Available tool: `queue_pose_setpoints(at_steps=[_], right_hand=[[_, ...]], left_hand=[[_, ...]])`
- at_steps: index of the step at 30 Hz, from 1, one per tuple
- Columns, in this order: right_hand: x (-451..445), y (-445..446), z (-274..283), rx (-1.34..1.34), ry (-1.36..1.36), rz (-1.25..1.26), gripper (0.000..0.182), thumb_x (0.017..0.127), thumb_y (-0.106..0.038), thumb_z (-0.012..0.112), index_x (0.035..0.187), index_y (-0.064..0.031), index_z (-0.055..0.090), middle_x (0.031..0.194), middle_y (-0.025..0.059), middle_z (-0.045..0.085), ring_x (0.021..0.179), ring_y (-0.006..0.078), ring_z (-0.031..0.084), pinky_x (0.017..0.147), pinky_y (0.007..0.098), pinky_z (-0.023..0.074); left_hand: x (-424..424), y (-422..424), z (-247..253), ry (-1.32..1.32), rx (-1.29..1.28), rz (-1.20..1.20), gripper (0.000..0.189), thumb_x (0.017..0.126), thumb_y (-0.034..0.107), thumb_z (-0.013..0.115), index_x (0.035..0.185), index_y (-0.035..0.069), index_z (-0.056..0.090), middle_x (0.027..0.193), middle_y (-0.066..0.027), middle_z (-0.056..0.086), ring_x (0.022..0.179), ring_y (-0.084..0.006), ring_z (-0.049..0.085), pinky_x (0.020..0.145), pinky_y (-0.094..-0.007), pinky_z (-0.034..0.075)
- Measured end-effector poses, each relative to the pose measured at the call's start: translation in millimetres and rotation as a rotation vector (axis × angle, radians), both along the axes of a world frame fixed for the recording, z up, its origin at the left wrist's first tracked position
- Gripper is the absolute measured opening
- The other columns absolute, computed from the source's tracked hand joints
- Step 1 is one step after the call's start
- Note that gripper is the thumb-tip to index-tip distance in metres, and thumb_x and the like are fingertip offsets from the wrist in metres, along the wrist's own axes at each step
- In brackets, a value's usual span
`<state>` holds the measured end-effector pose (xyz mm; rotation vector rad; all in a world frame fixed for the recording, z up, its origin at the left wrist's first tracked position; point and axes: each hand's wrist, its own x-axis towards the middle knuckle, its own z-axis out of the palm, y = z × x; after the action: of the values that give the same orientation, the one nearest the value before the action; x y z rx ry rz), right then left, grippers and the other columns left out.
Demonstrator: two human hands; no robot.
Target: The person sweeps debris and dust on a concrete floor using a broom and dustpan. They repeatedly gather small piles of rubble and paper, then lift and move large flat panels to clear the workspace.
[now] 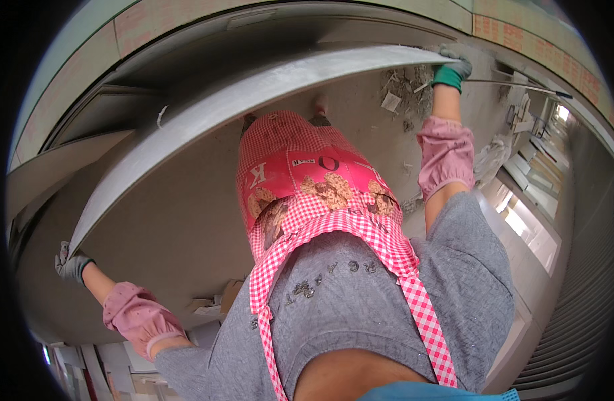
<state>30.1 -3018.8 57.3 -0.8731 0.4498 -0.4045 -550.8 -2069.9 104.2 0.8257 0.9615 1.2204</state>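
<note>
A long, thin grey-white panel (247, 90) spans the view in front of me, bowed by the lens, one long edge towards me. At the left, my left hand (72, 263), in a grey glove with a dark green cuff, grips one end of it. My right hand (452, 70), in a grey glove with a bright green cuff, grips the other end at the upper right. A thin rod with a dark tip (517, 85) reaches rightward from beside my right hand; whether I hold it cannot be told. My fingers are partly hidden behind the panel.
Beyond the panel lie more stacked sheets (101, 113). Scraps and debris (404, 95) litter the floor below my right hand. Plastic wrapping (492, 155) and piled boards (532, 170) are at the right. Cardboard pieces (231, 295) lie at the lower left, and a ribbed grey surface (577, 280) curves along the right.
</note>
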Motion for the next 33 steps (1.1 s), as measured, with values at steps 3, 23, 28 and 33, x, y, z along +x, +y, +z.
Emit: queue_pose_setpoints(at_steps=[3,23,28,33], right_hand=[[26,50,15,0.05,-0.013,0.024,0.018,0.077,-0.023,0.04,0.069,-0.0067,0.043,0.045,0.0076,0.04,0.037,0.0247,0.034,0.058,0.043,0.0446],[71,233,17,-0.274,-0.088,0.459,0.018,0.081,-0.026,0.053,0.071,-0.012,0.057,0.067,0.0043,0.058,0.059,0.0183,0.056,0.052,0.0326,0.0458],[-20,274,-31,-1.685,-0.161,0.691,0.02,0.084,-0.021,0.049,0.07,-0.0088,0.059,0.068,0.0071,0.062,0.061,0.0196,0.059,0.054,0.0326,0.0466],[-166,202,-97,-0.273,0.78,0.833,0.012,0.082,-0.023,0.059,0.083,-0.0115,0.061,0.076,0.0019,0.065,0.063,0.0134,0.06,0.057,0.029,0.0494]], left_hand=[[-5,11,6,0.141,0.031,0.031,0.026,0.081,0.017,0.044,0.06,0.004,0.05,0.059,-0.0108,0.053,0.063,-0.025,0.054,0.072,-0.0349,0.046],[36,-113,-181,0.794,-0.006,-0.521,0.033,0.091,0.026,0.05,0.116,0.004,0.051,0.1,-0.0037,0.054,0.085,-0.0155,0.051,0.075,-0.0282,0.045],[-33,-248,-239,0.481,-0.751,-0.393,0.02,0.085,0.03,0.058,0.086,0.011,0.06,0.085,-0.0047,0.063,0.077,-0.0194,0.061,0.074,-0.0365,0.052],[-44,-374,-245,0.484,-1.007,-0.308,0.031,0.086,0.024,0.055,0.11,0.005,0.054,0.114,-0.0118,0.055,0.107,-0.0263,0.053,0.09,-0.0396,0.047]])
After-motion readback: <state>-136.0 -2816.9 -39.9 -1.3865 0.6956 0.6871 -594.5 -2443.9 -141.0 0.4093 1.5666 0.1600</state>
